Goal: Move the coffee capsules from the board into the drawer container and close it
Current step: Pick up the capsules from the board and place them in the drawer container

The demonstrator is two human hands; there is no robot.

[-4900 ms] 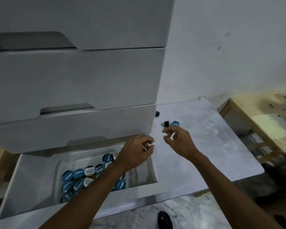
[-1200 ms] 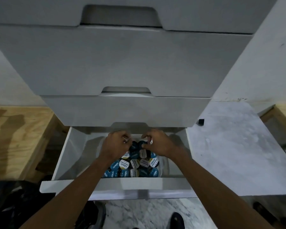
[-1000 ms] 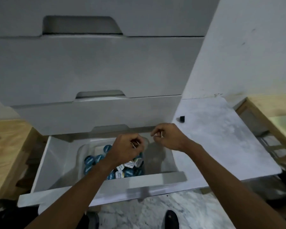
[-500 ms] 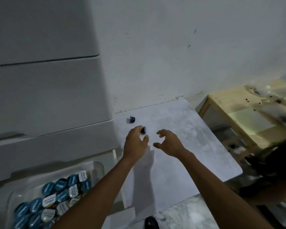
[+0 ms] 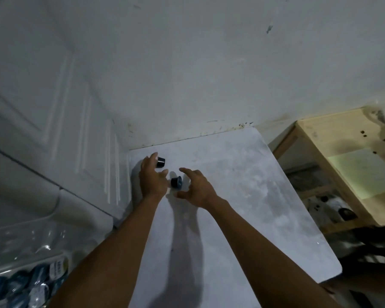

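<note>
Two dark coffee capsules lie on the white marble board (image 5: 242, 196). The far capsule (image 5: 160, 162) sits by the fingertips of my left hand (image 5: 152, 176), which is open and touching or nearly touching it. The near capsule (image 5: 176, 182), on its side with a blue lid, lies between both hands. My right hand (image 5: 197, 186) is open, finger and thumb spread around that capsule without gripping it. At the lower left, the open drawer shows a clear container (image 5: 20, 247) with several blue and white capsules (image 5: 27, 285).
The white drawer unit (image 5: 65, 134) stands left of the board, against a white wall (image 5: 209, 63). A wooden shelf unit (image 5: 347, 165) stands to the right, beyond the board's edge. Dark items lie on the floor at the right.
Both hands left the drawer and reached out over the board. In the last half second they moved further forward; the left hand reached the far capsule and the right closed in on the near one.
</note>
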